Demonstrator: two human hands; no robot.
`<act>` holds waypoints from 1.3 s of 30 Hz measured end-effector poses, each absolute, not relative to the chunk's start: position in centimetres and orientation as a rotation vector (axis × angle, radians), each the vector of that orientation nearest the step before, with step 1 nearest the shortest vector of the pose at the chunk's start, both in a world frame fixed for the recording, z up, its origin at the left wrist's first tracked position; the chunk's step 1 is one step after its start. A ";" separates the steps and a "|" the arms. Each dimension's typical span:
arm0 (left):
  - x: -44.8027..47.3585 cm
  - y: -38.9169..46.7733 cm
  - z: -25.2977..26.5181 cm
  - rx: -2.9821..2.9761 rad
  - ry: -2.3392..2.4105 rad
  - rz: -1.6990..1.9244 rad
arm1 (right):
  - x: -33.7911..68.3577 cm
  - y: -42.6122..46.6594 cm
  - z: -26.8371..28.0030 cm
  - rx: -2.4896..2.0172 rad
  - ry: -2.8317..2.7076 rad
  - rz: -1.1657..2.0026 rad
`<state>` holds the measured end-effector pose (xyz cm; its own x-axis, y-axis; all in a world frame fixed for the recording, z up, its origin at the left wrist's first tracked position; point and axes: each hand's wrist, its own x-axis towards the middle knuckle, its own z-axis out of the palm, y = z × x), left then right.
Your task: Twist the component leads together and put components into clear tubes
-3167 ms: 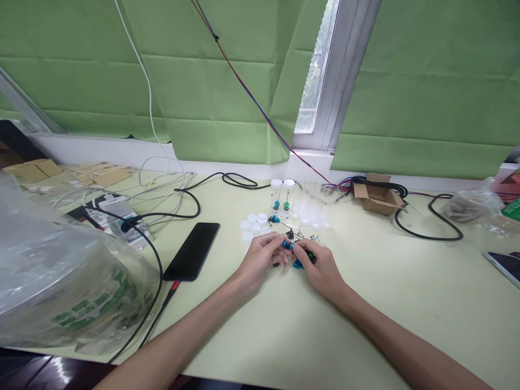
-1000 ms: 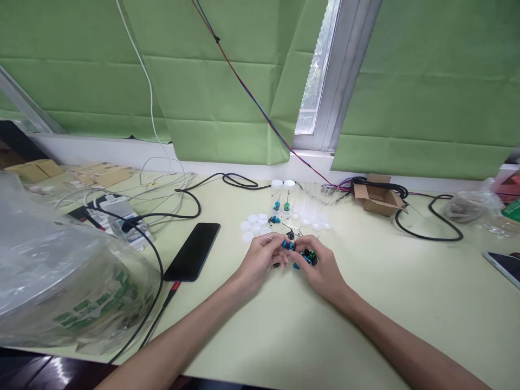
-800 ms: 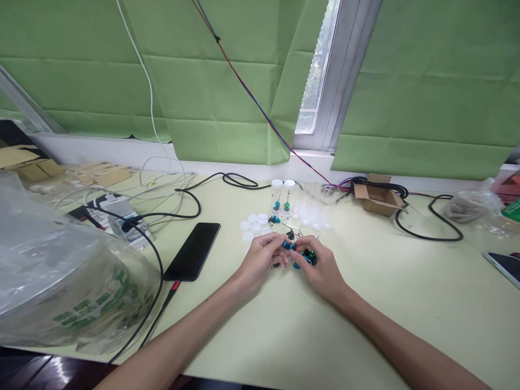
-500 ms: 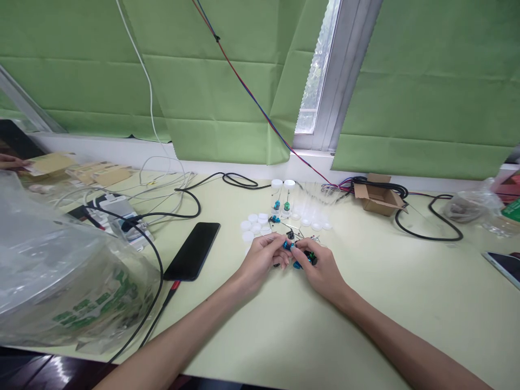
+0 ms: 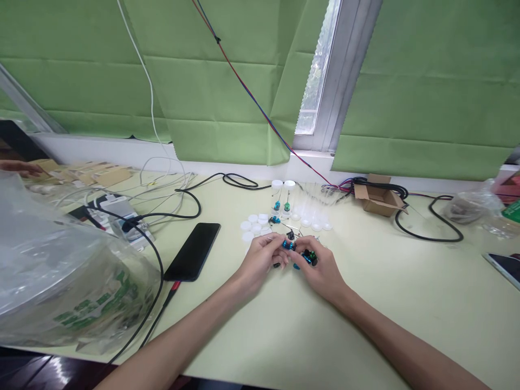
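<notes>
My left hand point(image 5: 260, 260) is closed round a small blue-and-black part on a thin metal rod point(image 5: 288, 245). The fingertips of my right hand point(image 5: 320, 264) pinch the right end of this part. Loose blue, green and black pieces point(image 5: 311, 255) lie by my right fingers, partly hidden. Just beyond my hands are a blue piece point(image 5: 275, 219) and a black piece point(image 5: 290, 234) with thin rods. Two clear tubes with white caps point(image 5: 289, 185) stand behind, a blue part in one and a green part in the other. Several round white caps point(image 5: 246, 226) lie to the left.
Several clear tubes point(image 5: 311, 211) lie at the back near a small cardboard box point(image 5: 377, 200) and black cables. A black phone point(image 5: 193, 252) and a large plastic bag point(image 5: 73, 271) are on the left. Another person's hand point(image 5: 20, 168) shows at far left.
My right fingers have shifted slightly on the right end of the blue-and-black part, leaving more of it visible. The other person's hand at far left has moved a little right.
</notes>
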<state>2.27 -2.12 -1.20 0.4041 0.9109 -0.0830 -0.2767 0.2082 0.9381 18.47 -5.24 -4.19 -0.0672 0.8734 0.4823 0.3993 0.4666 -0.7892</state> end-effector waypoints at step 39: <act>2.3 -2.3 -1.0 1.043 0.765 0.935 | 18.4 -5.2 -4.0 -1.168 -1.685 0.578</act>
<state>2.32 -2.31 -0.99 0.4126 0.9068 -0.0865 -0.2644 0.2101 0.9413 18.44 -5.25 -4.03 -0.0703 0.8939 0.4427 0.4339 0.4270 -0.7934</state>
